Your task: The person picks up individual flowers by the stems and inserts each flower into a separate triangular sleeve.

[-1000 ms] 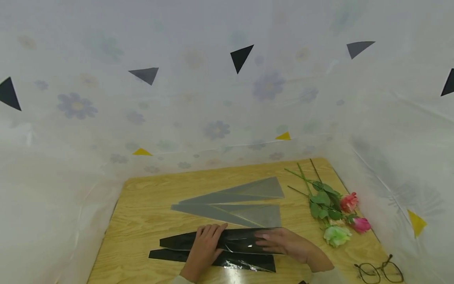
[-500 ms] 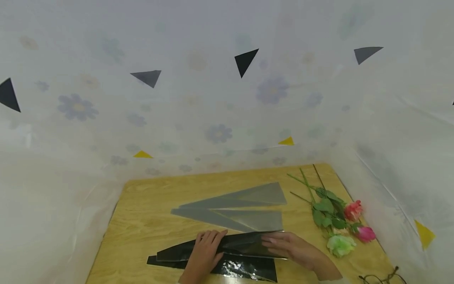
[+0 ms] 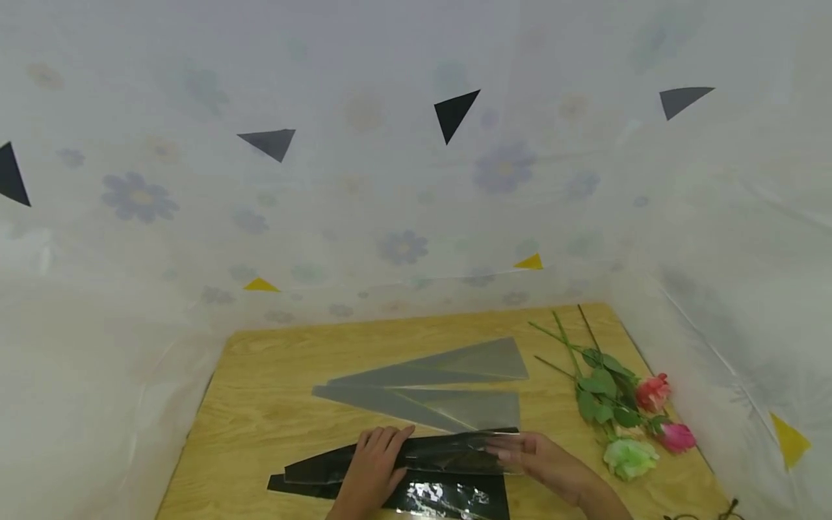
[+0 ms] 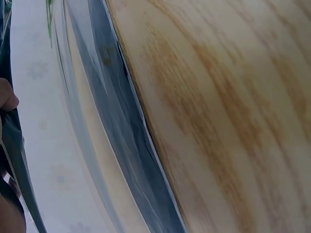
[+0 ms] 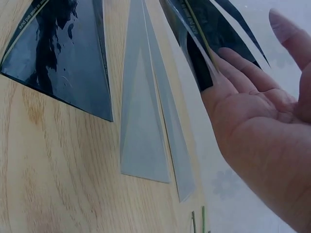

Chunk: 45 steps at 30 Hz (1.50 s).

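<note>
The upper black sleeve [image 3: 448,456] lies straight between the two grips, its long axis running left to right across the near part of the bench [image 3: 253,393]. Its narrow end points left and its wide end right, and that is the relation that seems to matter most here: the mouth lies at the fingertips of the right hand [image 3: 549,468], while the left hand [image 3: 375,468] sits a little left of the sleeve's middle.

The left grip is clamped across the sleeve, fingers bent over its far edge and thumb along the near side. The right grip is spread: the right wrist view shows its fingers extended and its thumb well apart. Film crosses some of those fingers (they look to be inside the mouth, though reflections make the layers hard to sort), and the wide end appears to gape there. For anything done at the mouth the right hand is clearly nearer; the left is better placed to steady the body.

The lower black sleeve [image 3: 448,495] lies on the near side, partly under the upper one and pointing the same way. Beyond them are a near grey sleeve [image 3: 490,408] and a far grey sleeve [image 3: 484,360], narrow ends also left. The roses [image 3: 653,393] lie at the right of the bench, stems towards the far side.
</note>
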### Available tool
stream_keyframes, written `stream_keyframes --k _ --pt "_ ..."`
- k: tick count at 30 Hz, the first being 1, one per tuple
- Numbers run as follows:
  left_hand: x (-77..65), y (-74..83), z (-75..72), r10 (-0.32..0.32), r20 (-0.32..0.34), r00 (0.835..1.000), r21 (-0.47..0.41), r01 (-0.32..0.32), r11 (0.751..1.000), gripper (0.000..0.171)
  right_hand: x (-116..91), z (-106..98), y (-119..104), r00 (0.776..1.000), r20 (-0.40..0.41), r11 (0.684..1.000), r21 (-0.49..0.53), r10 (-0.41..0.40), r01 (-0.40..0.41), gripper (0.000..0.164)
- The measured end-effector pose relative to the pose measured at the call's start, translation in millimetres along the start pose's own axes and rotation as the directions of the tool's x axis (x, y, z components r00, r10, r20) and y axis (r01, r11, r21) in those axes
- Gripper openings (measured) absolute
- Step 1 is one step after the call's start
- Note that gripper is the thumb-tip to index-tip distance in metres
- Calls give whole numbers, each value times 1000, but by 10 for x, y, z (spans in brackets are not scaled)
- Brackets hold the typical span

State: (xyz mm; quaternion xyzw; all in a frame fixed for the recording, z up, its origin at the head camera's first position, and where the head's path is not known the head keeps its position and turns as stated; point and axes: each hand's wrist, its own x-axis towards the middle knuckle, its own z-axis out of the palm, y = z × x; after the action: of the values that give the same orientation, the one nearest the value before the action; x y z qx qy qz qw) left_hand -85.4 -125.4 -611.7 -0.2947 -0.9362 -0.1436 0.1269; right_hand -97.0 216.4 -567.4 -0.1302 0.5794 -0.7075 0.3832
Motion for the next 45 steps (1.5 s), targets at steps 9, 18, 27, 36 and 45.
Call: stream_keyframes --k 9,18,27,36,45 --pt "-50 -19 64 32 -26 999 0 -32 999 77 -35 -28 95 999 48 998 57 10 -13 46" --pt "-42 -65 74 35 -51 998 -5 -35 999 76 -32 -63 99 998 35 974 221 -50 41 40" --pt "-42 -59 9 13 -27 1000 15 -12 1000 75 -6 -46 114 999 20 995 98 -34 32 45" --pt "-10 -64 -78 1 -2 1000 13 -1 1000 75 -17 -15 49 999 35 982 186 -14 7 44" --pt "29 -52 -113 6 -30 1000 1 -6 1000 74 24 2 16 1000 12 978 206 10 -12 41"
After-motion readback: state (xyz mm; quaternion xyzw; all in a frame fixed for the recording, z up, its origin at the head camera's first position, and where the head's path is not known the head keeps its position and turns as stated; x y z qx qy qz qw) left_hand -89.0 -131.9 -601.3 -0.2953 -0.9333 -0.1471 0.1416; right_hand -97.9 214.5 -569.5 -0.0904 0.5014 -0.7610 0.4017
